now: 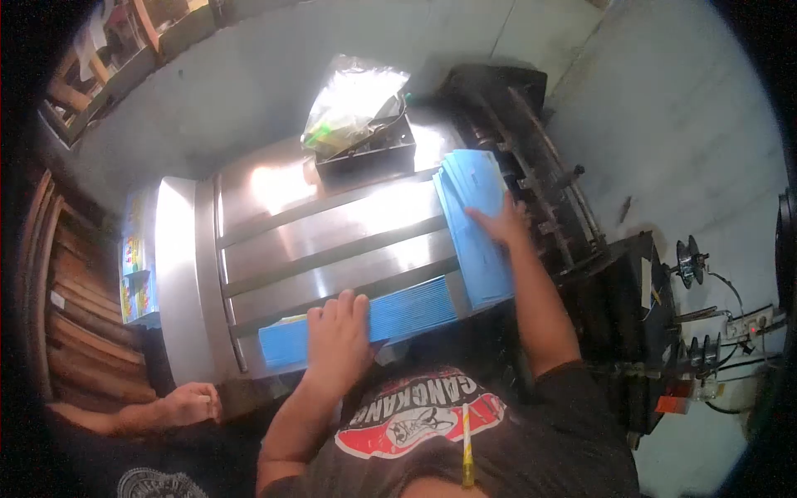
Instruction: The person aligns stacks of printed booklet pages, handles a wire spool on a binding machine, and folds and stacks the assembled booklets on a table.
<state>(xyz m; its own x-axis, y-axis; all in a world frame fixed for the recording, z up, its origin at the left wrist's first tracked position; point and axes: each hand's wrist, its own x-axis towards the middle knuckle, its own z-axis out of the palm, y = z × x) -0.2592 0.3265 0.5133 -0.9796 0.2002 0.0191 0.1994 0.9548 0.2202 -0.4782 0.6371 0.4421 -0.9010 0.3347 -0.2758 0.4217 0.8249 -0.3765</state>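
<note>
A long row of overlapping blue paper sheets (411,309) lies along the near edge of the metal machine table. My left hand (339,336) is closed over this row near its middle, with the fingertips on the far side. To the right, a fanned stack of blue sheets (475,228) lies across the table's end. My right hand (501,222) grips the stack's right edge, thumb on top and the other fingers mostly hidden behind it.
A black box (365,168) holding a clear plastic bag (349,104) sits on the metal table (278,220). Dark machinery (540,158) stands at the right. Colourful printed packs (139,270) are stacked at the left. Another person's closed hand (193,404) rests at the lower left.
</note>
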